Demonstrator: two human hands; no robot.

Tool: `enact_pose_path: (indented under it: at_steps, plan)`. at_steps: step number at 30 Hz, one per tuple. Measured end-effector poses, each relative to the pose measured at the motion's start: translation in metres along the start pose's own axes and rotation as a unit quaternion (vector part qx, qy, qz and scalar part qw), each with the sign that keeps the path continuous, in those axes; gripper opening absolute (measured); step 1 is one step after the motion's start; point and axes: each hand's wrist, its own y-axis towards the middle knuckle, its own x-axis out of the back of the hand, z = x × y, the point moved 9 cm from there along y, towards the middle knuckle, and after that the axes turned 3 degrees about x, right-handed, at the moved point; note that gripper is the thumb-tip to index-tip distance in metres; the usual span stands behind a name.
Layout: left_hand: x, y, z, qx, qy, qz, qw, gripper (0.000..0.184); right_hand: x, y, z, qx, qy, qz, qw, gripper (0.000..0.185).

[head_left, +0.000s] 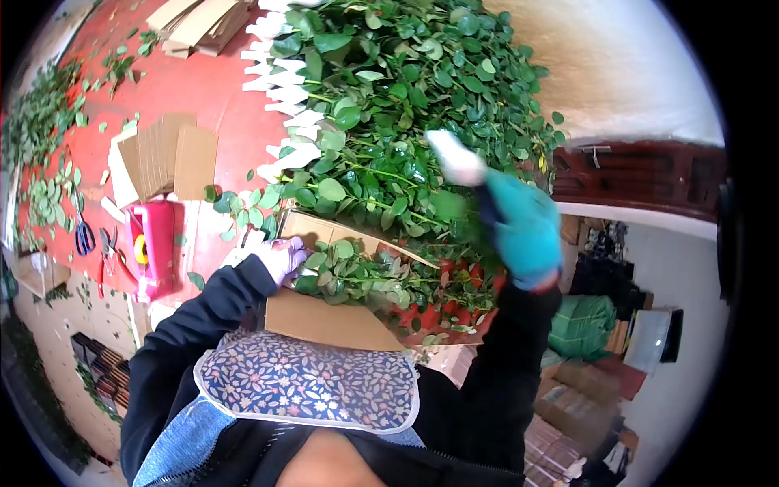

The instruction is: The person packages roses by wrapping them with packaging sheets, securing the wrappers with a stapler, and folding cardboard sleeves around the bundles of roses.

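Note:
My left hand, in a pale purple glove, is closed around the left end of a bunch of leafy stems. The bunch lies between an upright cardboard piece behind it and a cardboard flap in front. My right hand is raised at the right, above the foliage, wearing a teal outer glove. A pale, elongated shape sticks out ahead of that glove, smeared by motion. I cannot tell whether it is fingers or something held. Beyond lies a large heap of leafy stems, with white sleeves at its left ends.
Left on the red table lie cardboard pieces, a pink tape dispenser, red-handled pliers and dark-handled scissors. More cardboard is stacked at the back. A green bundle stands at the right.

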Motion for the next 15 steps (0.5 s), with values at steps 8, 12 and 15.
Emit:
enact_pose_path:
  at_steps: [8, 12, 15]
  plan:
    - [0.01, -0.002, -0.012, -0.001, 0.014, -0.035, 0.999, 0.037, -0.199, 0.062, 0.075, 0.117, 0.27, 0.208, 0.933, 0.032]
    - [-0.011, -0.004, 0.001, 0.011, -0.09, -0.036, 0.995, 0.023, -0.274, 0.021, 0.06, 0.209, 0.256, 0.235, 0.914, 0.035]
    - [-0.025, -0.004, 0.016, 0.103, -0.215, 0.005, 0.971, 0.021, -0.24, 0.029, 0.06, 0.144, 0.354, 0.316, 0.868, 0.03]
